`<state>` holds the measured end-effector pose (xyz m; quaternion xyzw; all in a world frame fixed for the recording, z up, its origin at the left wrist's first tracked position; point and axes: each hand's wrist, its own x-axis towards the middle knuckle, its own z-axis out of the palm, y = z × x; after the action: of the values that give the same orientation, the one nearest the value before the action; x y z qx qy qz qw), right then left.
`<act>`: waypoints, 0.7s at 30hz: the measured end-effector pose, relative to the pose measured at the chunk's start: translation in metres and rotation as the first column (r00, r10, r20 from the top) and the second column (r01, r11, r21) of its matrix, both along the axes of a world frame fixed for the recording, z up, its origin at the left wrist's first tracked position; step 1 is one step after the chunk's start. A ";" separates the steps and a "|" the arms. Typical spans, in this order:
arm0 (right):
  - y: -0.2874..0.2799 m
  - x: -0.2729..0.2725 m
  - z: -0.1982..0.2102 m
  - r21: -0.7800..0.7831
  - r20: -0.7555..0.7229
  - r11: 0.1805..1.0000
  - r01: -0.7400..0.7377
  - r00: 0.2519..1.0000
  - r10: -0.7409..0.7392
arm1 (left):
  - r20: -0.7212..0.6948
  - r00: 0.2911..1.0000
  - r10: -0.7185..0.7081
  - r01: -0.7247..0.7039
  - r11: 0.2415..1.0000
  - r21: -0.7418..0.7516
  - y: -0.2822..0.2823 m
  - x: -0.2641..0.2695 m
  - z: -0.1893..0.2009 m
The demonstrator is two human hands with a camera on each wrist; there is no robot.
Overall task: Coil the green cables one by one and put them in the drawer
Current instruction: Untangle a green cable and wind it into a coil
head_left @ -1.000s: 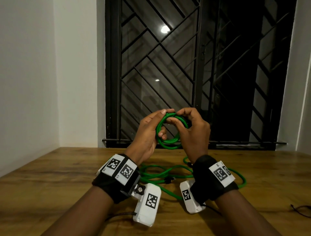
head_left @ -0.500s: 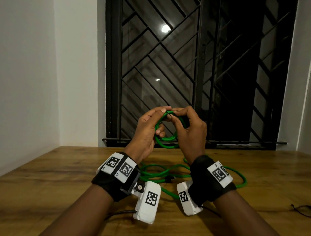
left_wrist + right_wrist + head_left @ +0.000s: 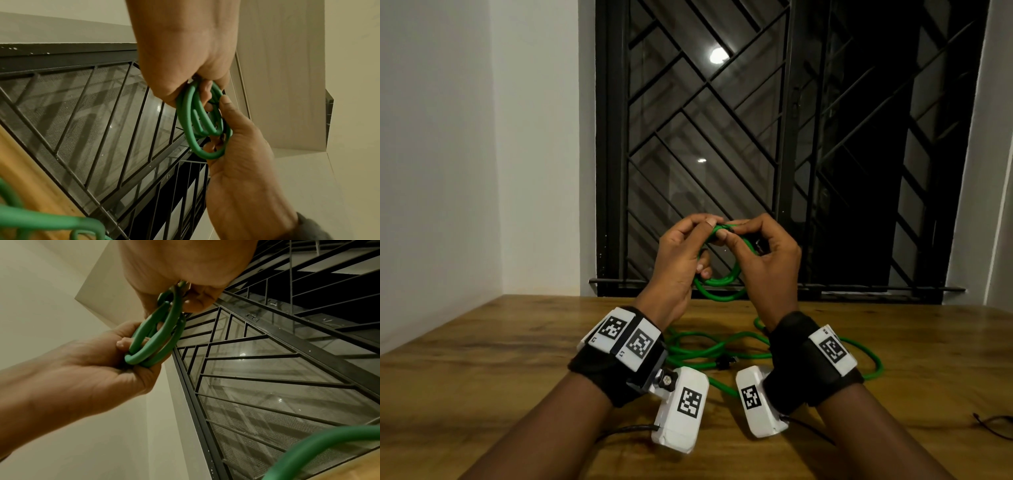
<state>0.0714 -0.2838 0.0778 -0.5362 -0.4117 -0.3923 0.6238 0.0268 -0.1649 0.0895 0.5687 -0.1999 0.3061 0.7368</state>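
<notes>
A small coil of green cable (image 3: 722, 291) hangs in the air above the wooden table (image 3: 482, 359), in front of the window. My left hand (image 3: 705, 229) pinches the coil's top between thumb and forefinger, its other fingers curled inside the loops. My right hand (image 3: 732, 233) pinches the same top from the other side. In the left wrist view the coil (image 3: 195, 123) shows several loops between both hands. The right wrist view shows the same coil (image 3: 156, 340). More green cable (image 3: 722, 349) lies loose on the table under my wrists. No drawer is in view.
A barred window (image 3: 791, 154) stands close behind the hands, a white wall (image 3: 448, 137) on the left. A black connector (image 3: 726, 361) lies among the loose cable. A thin black wire (image 3: 993, 421) lies at the table's right edge.
Both hands have risen slightly with the coil. The fingers of both have shifted up to meet at the coil's top. The loose cable on the table has not moved.
</notes>
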 end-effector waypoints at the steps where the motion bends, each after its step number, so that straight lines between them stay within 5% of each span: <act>1: 0.000 0.000 0.000 0.002 -0.007 1.000 -0.009 1.000 0.009 | 0.003 1.000 0.002 -0.002 1.000 0.001 0.000 0.000 0.000; 21: 0.000 0.004 -0.001 -0.022 -0.021 0.999 0.031 0.999 -0.031 | 0.008 1.000 -0.014 0.014 0.999 0.034 0.004 0.003 -0.001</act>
<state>0.0753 -0.2835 0.0773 -0.5536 -0.4009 -0.3916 0.6160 0.0295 -0.1611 0.0880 0.5785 -0.2120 0.2999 0.7283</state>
